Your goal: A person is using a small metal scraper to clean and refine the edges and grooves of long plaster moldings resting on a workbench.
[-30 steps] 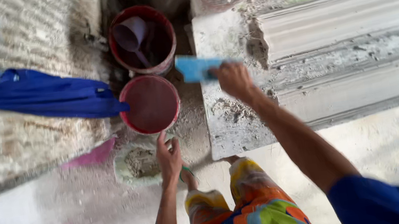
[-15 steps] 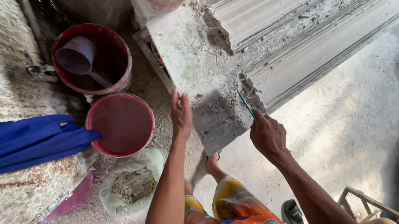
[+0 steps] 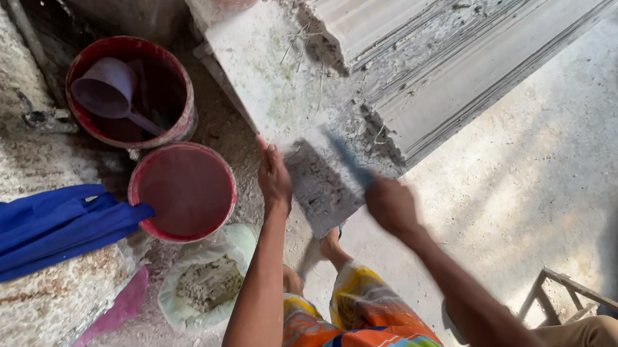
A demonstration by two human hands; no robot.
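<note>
Lying near the middle, the plaster slab [image 3: 288, 87] juts off a long grey moulding [image 3: 481, 17]. Left hand [image 3: 274, 180] presses flat, fingers spread, on its near left edge. Right hand [image 3: 391, 206] is clenched around a blurred blue scraper [image 3: 346, 161]. Red buckets [image 3: 183, 191] stand left.

We count two hands, our left hand [image 3: 274, 180] and our right hand [image 3: 390, 205]. One blue scraper [image 3: 348, 161] sits in our right hand. Two red buckets [image 3: 183, 191] stand left of our left hand. One purple scoop [image 3: 107, 89] is there too. One white bag [image 3: 207, 282] lies below our left hand.
</note>
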